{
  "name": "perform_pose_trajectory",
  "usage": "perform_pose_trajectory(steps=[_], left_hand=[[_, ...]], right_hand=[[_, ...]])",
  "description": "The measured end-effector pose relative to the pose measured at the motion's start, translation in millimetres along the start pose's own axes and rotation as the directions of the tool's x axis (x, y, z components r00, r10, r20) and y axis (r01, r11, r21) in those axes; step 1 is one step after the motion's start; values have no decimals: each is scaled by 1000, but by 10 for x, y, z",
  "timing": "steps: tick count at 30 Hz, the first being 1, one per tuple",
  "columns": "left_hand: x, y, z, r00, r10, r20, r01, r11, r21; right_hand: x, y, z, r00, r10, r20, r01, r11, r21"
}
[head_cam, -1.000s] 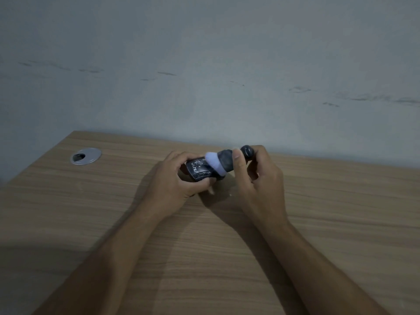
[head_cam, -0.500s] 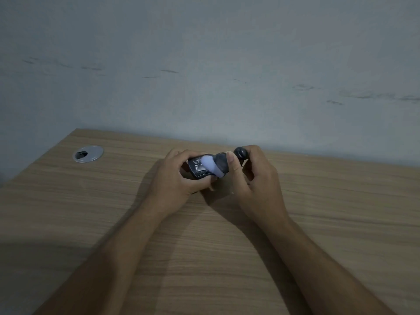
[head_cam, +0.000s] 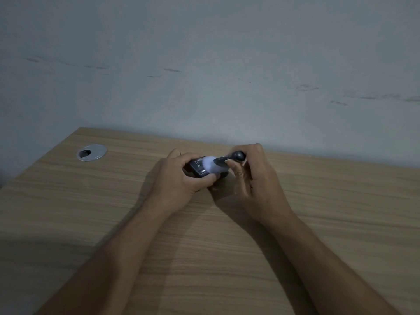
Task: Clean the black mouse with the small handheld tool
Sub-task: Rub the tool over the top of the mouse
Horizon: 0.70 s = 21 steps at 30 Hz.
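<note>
My left hand (head_cam: 179, 180) grips the black mouse (head_cam: 197, 169) just above the wooden desk (head_cam: 113, 223), its fingers wrapped over most of it; only a dark face with pale lettering shows. My right hand (head_cam: 254, 178) pinches the small handheld tool (head_cam: 229, 159), a dark stubby handle with a round end. The tool's pale soft head (head_cam: 212, 165) lies against the mouse between the two hands.
A round silver cable grommet (head_cam: 92, 152) sits in the desk at the far left. A grey scuffed wall (head_cam: 204, 64) rises right behind the desk's back edge. The desk's left edge runs diagonally toward me.
The tool's pale head has slid left across the mouse and its handle has tipped flatter. Both hands stayed in the same spot on the desk.
</note>
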<state>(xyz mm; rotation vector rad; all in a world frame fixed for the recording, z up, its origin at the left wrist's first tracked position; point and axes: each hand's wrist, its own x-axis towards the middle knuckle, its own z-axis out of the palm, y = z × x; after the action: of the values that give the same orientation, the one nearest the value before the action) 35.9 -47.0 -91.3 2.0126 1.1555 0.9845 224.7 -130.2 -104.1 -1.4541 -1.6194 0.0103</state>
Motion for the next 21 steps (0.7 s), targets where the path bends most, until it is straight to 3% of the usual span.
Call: perform_pose_trajectory(steps=[4, 9, 16, 21], left_hand=[[4, 9, 20, 1000, -7, -14, 7, 1000, -13], [22, -15, 13, 1000, -2, -4, 2, 1000, -14], [10, -12, 20, 999, -32, -43, 31, 999, -12], [12, -12, 24, 999, -43, -25, 43, 999, 3]], right_hand=[[0, -9, -42, 999, 23, -46, -22, 999, 30], [-30, -153, 22, 997, -65, 49, 63, 997, 48], [1, 138, -61, 995, 83, -60, -84, 996, -22], [5, -108, -17, 1000, -5, -8, 6, 996, 91]])
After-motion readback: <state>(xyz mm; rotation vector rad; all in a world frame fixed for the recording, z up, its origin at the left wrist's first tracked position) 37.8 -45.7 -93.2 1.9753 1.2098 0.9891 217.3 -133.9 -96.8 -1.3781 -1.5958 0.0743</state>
